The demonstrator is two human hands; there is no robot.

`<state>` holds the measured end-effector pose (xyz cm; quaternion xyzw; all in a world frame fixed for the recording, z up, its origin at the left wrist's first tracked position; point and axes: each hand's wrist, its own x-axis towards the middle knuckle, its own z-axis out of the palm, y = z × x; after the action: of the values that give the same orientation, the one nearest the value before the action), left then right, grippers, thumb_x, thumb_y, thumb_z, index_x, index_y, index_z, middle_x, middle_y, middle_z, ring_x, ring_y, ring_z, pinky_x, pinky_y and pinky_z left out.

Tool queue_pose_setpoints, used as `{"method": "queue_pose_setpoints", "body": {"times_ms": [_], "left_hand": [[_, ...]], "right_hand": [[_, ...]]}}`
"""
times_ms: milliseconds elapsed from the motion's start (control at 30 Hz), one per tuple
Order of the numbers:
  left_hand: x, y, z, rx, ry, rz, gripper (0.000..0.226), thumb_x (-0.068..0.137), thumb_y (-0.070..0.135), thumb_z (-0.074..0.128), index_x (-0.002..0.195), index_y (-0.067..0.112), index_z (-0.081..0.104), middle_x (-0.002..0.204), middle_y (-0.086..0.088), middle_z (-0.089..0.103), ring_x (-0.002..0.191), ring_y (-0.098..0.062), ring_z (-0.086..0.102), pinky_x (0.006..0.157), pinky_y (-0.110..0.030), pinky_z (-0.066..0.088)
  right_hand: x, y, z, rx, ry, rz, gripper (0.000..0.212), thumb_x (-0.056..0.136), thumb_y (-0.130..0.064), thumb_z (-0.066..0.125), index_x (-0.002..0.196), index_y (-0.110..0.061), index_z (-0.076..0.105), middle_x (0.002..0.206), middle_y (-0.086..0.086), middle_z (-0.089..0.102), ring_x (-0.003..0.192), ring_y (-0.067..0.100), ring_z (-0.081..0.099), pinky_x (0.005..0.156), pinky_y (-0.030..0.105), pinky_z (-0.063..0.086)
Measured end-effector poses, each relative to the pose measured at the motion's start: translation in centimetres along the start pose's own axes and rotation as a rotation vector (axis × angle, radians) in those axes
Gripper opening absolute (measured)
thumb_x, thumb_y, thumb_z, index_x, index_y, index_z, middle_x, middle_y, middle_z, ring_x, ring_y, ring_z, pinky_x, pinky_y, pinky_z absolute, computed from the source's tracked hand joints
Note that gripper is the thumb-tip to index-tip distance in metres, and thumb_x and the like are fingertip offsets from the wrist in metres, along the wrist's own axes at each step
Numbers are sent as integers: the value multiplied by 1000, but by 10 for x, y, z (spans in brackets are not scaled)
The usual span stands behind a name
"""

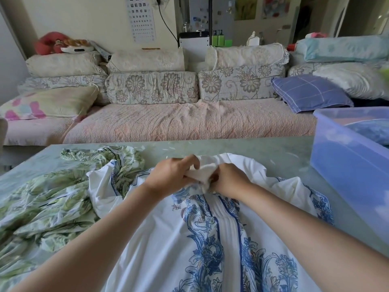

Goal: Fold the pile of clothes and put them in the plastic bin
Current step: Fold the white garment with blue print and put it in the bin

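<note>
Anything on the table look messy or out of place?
The green leaf-print garment lies crumpled at the pale green table's left, beside the white-and-blue floral garment the left hand and right hand grip. Nothing looks spilled.

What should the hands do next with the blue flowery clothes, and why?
Probably spread the bunched top edge flat first: the left hand and right hand both pinch it, and the blue-and-white garment lies crumpled on the table, not folded.

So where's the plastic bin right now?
In the head view the plastic bin sits at the right edge of the table, just right of the blue-and-white garment.
</note>
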<state>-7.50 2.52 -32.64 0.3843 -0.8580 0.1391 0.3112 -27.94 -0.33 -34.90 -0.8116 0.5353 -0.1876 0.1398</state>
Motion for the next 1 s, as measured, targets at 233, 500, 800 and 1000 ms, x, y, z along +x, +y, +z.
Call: {"method": "queue_pose_setpoints", "body": {"times_ms": [233, 500, 800, 1000], "left_hand": [[-7, -6, 8, 165, -313, -187, 19, 71, 1, 62, 68, 18, 54, 64, 4, 52, 57, -21, 49, 44, -22, 31], [0, 7, -13, -78, -848, -354, 18, 82, 0, 53, 80, 17, 58, 74, 3, 56, 60, -10, 48, 49, -23, 40], [-6, -9, 12, -87, -418, -543, 26, 99, 37, 50, 114, 25, 68, 114, 3, 64, 114, -19, 57, 90, -27, 42], [-36, -47, 32, 281, -1019, -524, 80, 83, 68, 11, 155, 32, 11, 165, -1, -1, 150, -30, -3, 117, -56, 10]], "right_hand": [[0, 7, -6, 36, 413, -55, 38, 78, -1, 56, 60, -22, 30, 56, -8, 34, 56, 21, 36, 47, 27, 15], [0, 14, -27, -174, -340, -127, 33, 74, 3, 60, 59, -21, 44, 63, -8, 49, 62, 16, 49, 51, 23, 31], [-2, -5, -6, -22, 116, -182, 24, 76, -41, 57, 93, -23, 54, 103, -2, 55, 107, 25, 53, 86, 34, 39], [-15, 8, 22, -280, -604, -56, 100, 82, -70, 49, 148, -52, -24, 159, -8, -32, 148, 18, -29, 117, 63, -8]]}}
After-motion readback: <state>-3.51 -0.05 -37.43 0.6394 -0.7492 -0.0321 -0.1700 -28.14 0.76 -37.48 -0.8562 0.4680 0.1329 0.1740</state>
